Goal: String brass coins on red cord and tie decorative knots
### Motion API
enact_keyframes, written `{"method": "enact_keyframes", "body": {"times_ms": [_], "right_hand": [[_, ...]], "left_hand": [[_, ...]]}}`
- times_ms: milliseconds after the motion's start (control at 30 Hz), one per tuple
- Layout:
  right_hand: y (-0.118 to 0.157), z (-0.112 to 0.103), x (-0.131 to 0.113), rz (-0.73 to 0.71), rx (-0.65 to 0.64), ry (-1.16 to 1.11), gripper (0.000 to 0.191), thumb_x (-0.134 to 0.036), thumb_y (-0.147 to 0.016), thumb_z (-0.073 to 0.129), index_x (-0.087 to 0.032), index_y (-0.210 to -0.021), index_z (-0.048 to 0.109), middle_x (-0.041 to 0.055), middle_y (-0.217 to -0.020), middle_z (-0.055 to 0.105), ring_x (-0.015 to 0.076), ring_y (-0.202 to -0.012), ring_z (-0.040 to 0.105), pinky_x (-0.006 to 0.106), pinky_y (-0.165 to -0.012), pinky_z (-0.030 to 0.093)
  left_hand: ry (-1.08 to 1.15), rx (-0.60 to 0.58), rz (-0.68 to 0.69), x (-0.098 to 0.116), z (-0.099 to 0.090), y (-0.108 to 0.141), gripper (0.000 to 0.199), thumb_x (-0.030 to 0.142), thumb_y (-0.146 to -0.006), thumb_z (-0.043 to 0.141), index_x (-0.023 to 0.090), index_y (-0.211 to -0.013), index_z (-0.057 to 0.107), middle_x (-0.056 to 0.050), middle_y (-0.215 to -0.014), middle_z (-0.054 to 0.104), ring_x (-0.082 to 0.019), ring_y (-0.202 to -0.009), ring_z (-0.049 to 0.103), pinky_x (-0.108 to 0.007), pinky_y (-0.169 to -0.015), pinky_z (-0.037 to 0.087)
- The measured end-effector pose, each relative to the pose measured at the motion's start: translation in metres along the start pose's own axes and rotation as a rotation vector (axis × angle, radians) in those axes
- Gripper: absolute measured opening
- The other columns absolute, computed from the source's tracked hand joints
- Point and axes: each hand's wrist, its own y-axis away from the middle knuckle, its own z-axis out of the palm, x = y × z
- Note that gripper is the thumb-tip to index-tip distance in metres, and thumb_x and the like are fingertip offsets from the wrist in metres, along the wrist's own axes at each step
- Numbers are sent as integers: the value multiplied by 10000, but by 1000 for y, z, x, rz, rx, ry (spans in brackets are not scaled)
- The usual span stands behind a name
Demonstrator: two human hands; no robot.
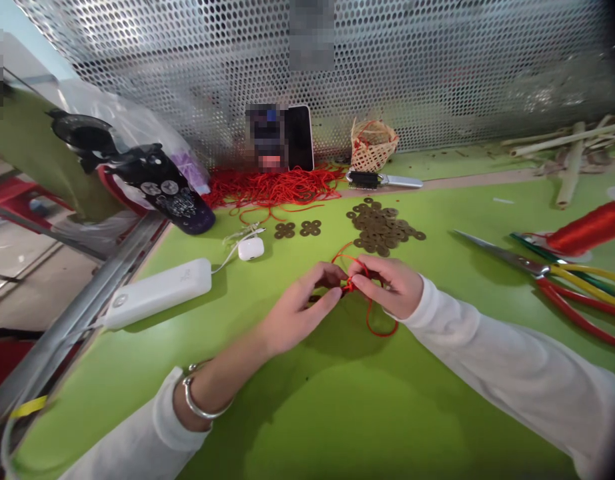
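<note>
Over the middle of the green table (pixel 307 413), my left hand (pixel 307 303) pinches a small knotted part of a red cord (pixel 382 333). My right hand (pixel 390 283) is closed on the same cord, its fingertips almost touching those of my left. A loop of the cord hangs below my right hand, and another stretch curves up behind the fingers. Something dark shows between my left thumb and fingers, too small to make out. Beyond my hands lie a pile of bronze-coloured coins (pixel 382 227) and two small groups of coins, one on the left (pixel 284 231) and one on the right (pixel 310 228).
Scissors (pixel 527 263) and a red thread spool (pixel 590 227) lie at right. A white power bank (pixel 160 293), earbud case (pixel 251 249) and dark bottle (pixel 170 193) are at left. Red cords (pixel 277 187), a phone (pixel 300 137), brush (pixel 382 180) and woven basket (pixel 371 147) line the back.
</note>
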Motion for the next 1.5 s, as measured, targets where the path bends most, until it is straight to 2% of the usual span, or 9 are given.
{"method": "enact_keyframes", "body": {"times_ms": [133, 267, 500, 667, 800, 1067, 1200, 1333, 1500], "right_hand": [[0, -1, -2, -10, 22, 50, 166, -238, -865, 438, -191, -706, 433, -44, -581, 405, 81, -509, 364, 217, -498, 306], [0, -1, -2, 4, 38, 36, 168, -246, -869, 428, -190, -711, 437, -44, -580, 406, 78, -497, 366, 216, -488, 311], [1, 1, 4, 148, 52, -231, 211, -339, -889, 432, -190, -741, 457, -34, -563, 457, 88, -485, 435, 216, -464, 367], [-1, 4, 6, 165, 78, -403, 261, -407, -875, 467, -189, -731, 465, -34, -553, 483, 83, -471, 465, 214, -450, 391], [-3, 3, 9, 190, 157, -513, 312, -473, -832, 526, -184, -720, 485, -41, -539, 484, 74, -449, 462, 207, -425, 394], [-5, 4, 16, 284, 237, -733, 327, -476, -759, 626, -172, -714, 515, -53, -524, 485, 58, -434, 459, 189, -412, 385], [-5, 6, 16, 343, 223, -823, 339, -479, -717, 664, -174, -705, 515, -51, -528, 488, 61, -435, 463, 189, -404, 405], [-6, 5, 12, 371, 246, -856, 341, -477, -690, 689, -175, -704, 531, -37, -559, 526, 66, -453, 503, 191, -432, 447], [-5, 1, 6, 295, 187, -826, 311, -471, -742, 647, -185, -724, 527, -12, -625, 569, 88, -510, 544, 220, -496, 475]], "left_hand": [[-85, 32, -51, 1, 3, 0, 117, 283, -842, 523, 172, -878, 530, -23, -793, 562, -131, -706, 519, -250, -644, 441], [-122, 39, -55, -1, 4, 0, 160, 321, -867, 493, 177, -912, 543, -19, -791, 589, -124, -671, 526, -238, -616, 426], [-280, 165, -14, 0, 2, 4, 234, 378, -870, 481, 184, -965, 571, 35, -615, 507, -95, -526, 426, -208, -500, 319], [-114, 282, 100, -1, 3, 8, 238, 365, -882, 478, 191, -1011, 576, 53, -557, 439, -84, -490, 400, -208, -498, 319], [-14, 276, 133, -2, 2, 8, 239, 335, -897, 462, 190, -1080, 514, 31, -641, 502, -83, -546, 481, -203, -529, 365], [137, 303, 195, 3, 3, 5, 151, 282, -889, 496, 174, -993, 512, 17, -699, 558, -75, -600, 564, -177, -549, 431], [231, 281, 225, 5, 4, 6, 121, 241, -882, 511, 179, -985, 508, -4, -772, 606, -81, -659, 608, -174, -588, 466], [205, 239, 151, 4, 2, 7, 183, 263, -877, 518, 168, -1033, 500, -13, -761, 614, -106, -684, 621, -217, -662, 481], [190, 55, 9, 0, -1, 5, 241, 300, -882, 500, 154, -1074, 503, -65, -852, 648, -159, -805, 631, -283, -757, 476]]}}
